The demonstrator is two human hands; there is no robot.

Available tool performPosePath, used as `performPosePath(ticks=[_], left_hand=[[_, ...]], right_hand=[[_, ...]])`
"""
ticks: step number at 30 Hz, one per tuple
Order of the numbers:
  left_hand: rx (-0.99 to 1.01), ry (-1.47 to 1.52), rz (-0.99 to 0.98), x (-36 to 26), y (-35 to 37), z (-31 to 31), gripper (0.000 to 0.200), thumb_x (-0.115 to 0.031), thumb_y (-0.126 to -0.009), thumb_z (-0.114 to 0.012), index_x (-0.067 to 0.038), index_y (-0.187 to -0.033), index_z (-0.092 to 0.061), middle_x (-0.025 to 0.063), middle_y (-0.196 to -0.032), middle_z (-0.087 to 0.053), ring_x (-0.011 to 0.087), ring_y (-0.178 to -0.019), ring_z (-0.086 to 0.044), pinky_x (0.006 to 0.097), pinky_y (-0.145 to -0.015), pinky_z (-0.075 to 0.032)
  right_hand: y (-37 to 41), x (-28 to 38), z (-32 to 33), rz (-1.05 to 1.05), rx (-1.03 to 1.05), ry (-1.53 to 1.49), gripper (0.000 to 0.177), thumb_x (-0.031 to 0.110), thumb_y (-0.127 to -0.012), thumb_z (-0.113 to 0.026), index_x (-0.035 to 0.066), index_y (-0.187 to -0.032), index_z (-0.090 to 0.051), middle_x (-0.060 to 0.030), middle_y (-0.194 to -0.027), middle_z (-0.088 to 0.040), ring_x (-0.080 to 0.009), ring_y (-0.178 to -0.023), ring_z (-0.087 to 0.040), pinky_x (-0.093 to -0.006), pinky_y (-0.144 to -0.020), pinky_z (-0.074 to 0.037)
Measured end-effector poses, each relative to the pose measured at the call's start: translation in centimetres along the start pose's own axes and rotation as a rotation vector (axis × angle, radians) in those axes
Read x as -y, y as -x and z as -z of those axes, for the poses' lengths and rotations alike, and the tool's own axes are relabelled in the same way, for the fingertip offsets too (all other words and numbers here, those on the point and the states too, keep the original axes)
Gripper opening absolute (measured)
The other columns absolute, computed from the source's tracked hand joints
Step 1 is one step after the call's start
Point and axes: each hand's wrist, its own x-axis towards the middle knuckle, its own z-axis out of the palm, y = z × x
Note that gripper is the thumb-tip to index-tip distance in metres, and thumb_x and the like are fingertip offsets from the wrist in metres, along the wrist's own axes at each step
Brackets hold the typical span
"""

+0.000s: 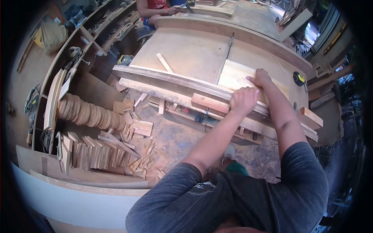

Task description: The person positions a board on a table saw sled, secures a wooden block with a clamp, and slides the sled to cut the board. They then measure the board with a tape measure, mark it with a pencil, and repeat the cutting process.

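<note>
A pale wooden board (237, 75) lies flat on a broad plywood sled (186, 48), right of and beside a dark slot running across it. My right hand (262, 78) rests on the board with its fingers curled and thumb pointing left. Closer to me, my left hand (244, 101) is closed over the sled's layered front fence (167, 79), near the board's front edge. A short wooden block (210, 103) sits against the outside of that fence, left of my left hand. The underside of both hands is hidden.
A tape measure (298, 78) and a loose wood strip (164, 63) lie on the sled. Stacked round wooden discs (87, 112), upright wood pieces (93, 153) and offcuts (145, 161) cover the floor at left. Another person (153, 9) sits beyond the far left corner.
</note>
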Motion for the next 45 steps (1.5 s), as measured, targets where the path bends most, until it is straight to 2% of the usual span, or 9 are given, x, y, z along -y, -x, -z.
performPosePath(ticks=[15,20,24,26,29,30,31,34,45], left_hand=[[-0.001,0.002,0.0,0.5,0.0,0.1,0.028,-0.033,-0.094,-0.054,-0.011,-0.08,-0.065,0.0097,-0.081,-0.067,0.0299,-0.081,-0.066,0.0464,-0.073,-0.052],[0.04,-0.012,0.028,0.4,-0.1,0.5,0.029,-0.034,-0.095,-0.053,-0.01,-0.084,-0.066,0.0125,-0.084,-0.069,0.0327,-0.084,-0.067,0.0478,-0.076,-0.052],[0.024,-0.007,0.021,0.3,-0.4,0.8,0.028,-0.033,-0.096,-0.052,-0.01,-0.088,-0.066,0.014,-0.084,-0.069,0.0331,-0.084,-0.067,0.0483,-0.076,-0.052],[0.018,-0.006,0.011,0.6,-0.5,0.6,0.027,-0.033,-0.096,-0.051,-0.01,-0.092,-0.065,0.0144,-0.083,-0.069,0.0335,-0.082,-0.068,0.0487,-0.075,-0.052],[-0.003,-0.014,0.011,0.9,-0.8,0.3,0.026,-0.032,-0.096,-0.051,-0.01,-0.092,-0.064,0.014,-0.083,-0.069,0.0336,-0.082,-0.068,0.0488,-0.074,-0.052],[-0.001,-0.009,0.008,0.9,-0.6,0.3,0.026,-0.032,-0.096,-0.051,-0.01,-0.092,-0.064,0.014,-0.083,-0.069,0.0336,-0.082,-0.068,0.0488,-0.074,-0.052],[0.017,-0.017,0.021,0.9,-0.7,0.4,0.025,-0.031,-0.096,-0.051,-0.01,-0.093,-0.064,0.0142,-0.084,-0.069,0.0337,-0.082,-0.068,0.0488,-0.074,-0.052],[0.013,-0.016,0.016,1.2,-1.0,0.3,0.024,-0.031,-0.096,-0.051,-0.01,-0.095,-0.064,0.0146,-0.084,-0.07,0.0339,-0.082,-0.068,0.0485,-0.074,-0.052],[0.037,-0.025,0.039,1.4,-1.6,0.4,0.028,-0.034,-0.097,-0.048,-0.012,-0.1,-0.065,0.0151,-0.092,-0.071,0.0348,-0.09,-0.067,0.0482,-0.081,-0.051]], right_hand=[[0.1,-0.1,-1.3,-0.036,-0.062,0.0,0.088,0.066,-0.083,-0.061,-0.006,-0.133,-0.052,-0.0258,-0.139,-0.049,-0.0391,-0.123,-0.053,-0.044,-0.104,-0.045],[2.0,-1.9,-0.4,0.016,0.203,-0.133,0.05,0.04,-0.091,-0.053,-0.002,-0.116,-0.065,-0.0244,-0.116,-0.066,-0.0378,-0.103,-0.065,-0.0448,-0.093,-0.049],[4.0,-4.0,0.8,0.241,0.308,0.152,0.049,0.041,-0.091,-0.052,0.001,-0.115,-0.069,-0.0178,-0.1,-0.072,-0.0317,-0.103,-0.067,-0.0417,-0.089,-0.05],[9.9,-2.5,4.9,0.037,0.486,-0.233,0.051,0.041,-0.089,-0.051,0.001,-0.114,-0.069,-0.016,-0.105,-0.072,-0.0255,-0.098,-0.068,-0.0386,-0.085,-0.051],[13.5,-1.8,5.4,-0.015,0.606,-0.453,0.044,0.036,-0.087,-0.055,0.001,-0.11,-0.067,-0.0095,-0.101,-0.069,-0.0208,-0.092,-0.064,-0.0385,-0.083,-0.049],[14.7,-2.0,5.7,0.095,0.597,-0.418,0.064,0.049,-0.079,-0.066,0.001,-0.122,-0.062,-0.015,-0.113,-0.067,-0.025,-0.102,-0.064,-0.0376,-0.089,-0.049],[15.5,-1.9,5.7,0.089,0.595,-0.416,0.064,0.049,-0.079,-0.066,0.001,-0.122,-0.062,-0.015,-0.113,-0.067,-0.025,-0.102,-0.064,-0.0376,-0.089,-0.049],[16.2,-1.1,5.6,0.139,0.437,-0.221,0.1,0.063,-0.057,-0.081,0.0,-0.13,-0.055,-0.0216,-0.124,-0.062,-0.0316,-0.114,-0.061,-0.0387,-0.097,-0.047],[16.1,-1.1,3.2,0.102,0.238,-0.263,0.094,0.055,-0.058,-0.082,-0.004,-0.127,-0.055,-0.0226,-0.116,-0.066,-0.0321,-0.109,-0.064,-0.0397,-0.094,-0.049]])
